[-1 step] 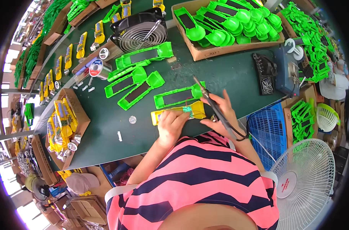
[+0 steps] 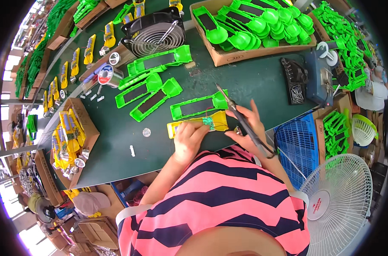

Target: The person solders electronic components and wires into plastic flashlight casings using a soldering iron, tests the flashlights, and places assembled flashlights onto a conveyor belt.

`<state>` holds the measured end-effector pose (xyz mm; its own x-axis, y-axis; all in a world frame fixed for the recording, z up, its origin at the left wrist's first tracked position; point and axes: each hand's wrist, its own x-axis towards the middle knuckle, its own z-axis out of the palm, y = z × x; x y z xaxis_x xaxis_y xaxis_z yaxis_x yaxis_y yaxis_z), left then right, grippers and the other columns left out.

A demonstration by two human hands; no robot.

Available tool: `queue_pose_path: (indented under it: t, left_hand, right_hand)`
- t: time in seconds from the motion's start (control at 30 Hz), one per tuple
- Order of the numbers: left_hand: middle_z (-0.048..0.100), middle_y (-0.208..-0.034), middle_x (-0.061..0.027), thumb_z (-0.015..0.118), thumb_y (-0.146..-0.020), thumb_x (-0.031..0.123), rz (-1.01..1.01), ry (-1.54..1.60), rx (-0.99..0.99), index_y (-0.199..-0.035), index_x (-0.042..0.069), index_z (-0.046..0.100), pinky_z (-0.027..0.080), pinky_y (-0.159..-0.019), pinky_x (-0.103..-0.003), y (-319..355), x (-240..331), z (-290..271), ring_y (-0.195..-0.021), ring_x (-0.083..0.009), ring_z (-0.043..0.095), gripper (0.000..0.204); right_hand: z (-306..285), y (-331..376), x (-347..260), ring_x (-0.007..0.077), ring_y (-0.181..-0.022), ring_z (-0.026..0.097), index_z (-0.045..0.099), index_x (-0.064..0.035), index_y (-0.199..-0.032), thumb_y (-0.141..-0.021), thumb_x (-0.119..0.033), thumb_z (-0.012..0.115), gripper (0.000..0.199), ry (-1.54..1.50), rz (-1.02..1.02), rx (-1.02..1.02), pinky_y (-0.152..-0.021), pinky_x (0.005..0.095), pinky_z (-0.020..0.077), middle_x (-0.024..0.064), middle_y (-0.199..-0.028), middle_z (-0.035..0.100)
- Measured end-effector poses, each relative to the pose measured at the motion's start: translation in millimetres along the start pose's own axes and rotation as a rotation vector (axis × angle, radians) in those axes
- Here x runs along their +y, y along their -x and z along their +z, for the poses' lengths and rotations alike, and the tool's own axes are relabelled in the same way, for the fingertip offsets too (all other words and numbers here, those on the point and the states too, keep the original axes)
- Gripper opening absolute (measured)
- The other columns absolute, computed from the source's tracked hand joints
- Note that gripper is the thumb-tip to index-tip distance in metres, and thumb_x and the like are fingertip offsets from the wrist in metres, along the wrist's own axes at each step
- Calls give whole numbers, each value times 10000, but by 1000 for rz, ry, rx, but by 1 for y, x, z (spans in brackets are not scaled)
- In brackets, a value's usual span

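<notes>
My left hand (image 2: 188, 138) lies over a long yellow plastic casing (image 2: 219, 121), its curled fingers gripping the left and middle part. Beside the fingertips, a small green circuit board (image 2: 208, 122) with thin wires sits in the casing. My right hand (image 2: 250, 126) is closed around a soldering iron (image 2: 248, 128), whose tip points up and away, apart from the board. A small shiny metal piece (image 2: 237, 130) shows by the right fingers; whether they touch it I cannot tell. Just beyond the yellow casing rests a green plastic shell (image 2: 198, 107) with a dark panel; a thin red wire shows between them.
More green shells (image 2: 155, 99) lie to the left, near a solder spool (image 2: 110, 76) and a black metal-grilled fan (image 2: 155, 36). A cardboard box of green shells (image 2: 245, 55) stands at the back; a box of yellow casings (image 2: 89, 132) stands left. A blue soldering station (image 2: 319, 81) is right.
</notes>
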<state>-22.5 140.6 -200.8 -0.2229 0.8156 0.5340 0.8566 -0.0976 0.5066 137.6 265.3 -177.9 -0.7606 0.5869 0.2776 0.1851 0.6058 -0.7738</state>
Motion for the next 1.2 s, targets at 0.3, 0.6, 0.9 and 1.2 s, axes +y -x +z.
queue_pose_path:
  t: [0.3,0.6,0.9,1.2]
  left_hand:
    - [512,-934,-109,647,-620,1,18,28,-183,-861,27,598,460,-688,-319,-3,-2,-13,-823,-251,535,247]
    - [556,-857,-73,676,-599,-39,-320,143,134,-693,35,565,435,-626,-271,1,12,3,-736,-183,549,163]
    - [555,-862,-56,670,-591,-21,-273,69,82,-679,50,562,409,-661,-276,0,13,2,-741,-181,545,156]
    - [550,-869,-68,660,-596,-35,-286,101,48,-667,36,568,421,-656,-277,-3,13,-1,-750,-185,546,136]
  right_hand:
    - [6,53,9,142,-573,568,504,-1,-1039,-706,-15,647,363,-60,-170,222,-992,519,220,66,-698,614]
    - [32,60,4,114,-569,605,504,33,-944,-733,26,580,225,-572,217,510,-990,385,292,108,-763,599]
    - [29,53,1,98,-557,595,516,21,-899,-735,10,581,176,-502,198,448,-995,430,252,46,-607,599]
    - [35,55,1,94,-561,595,523,19,-880,-734,4,586,160,-590,299,496,-1002,435,231,30,-569,596]
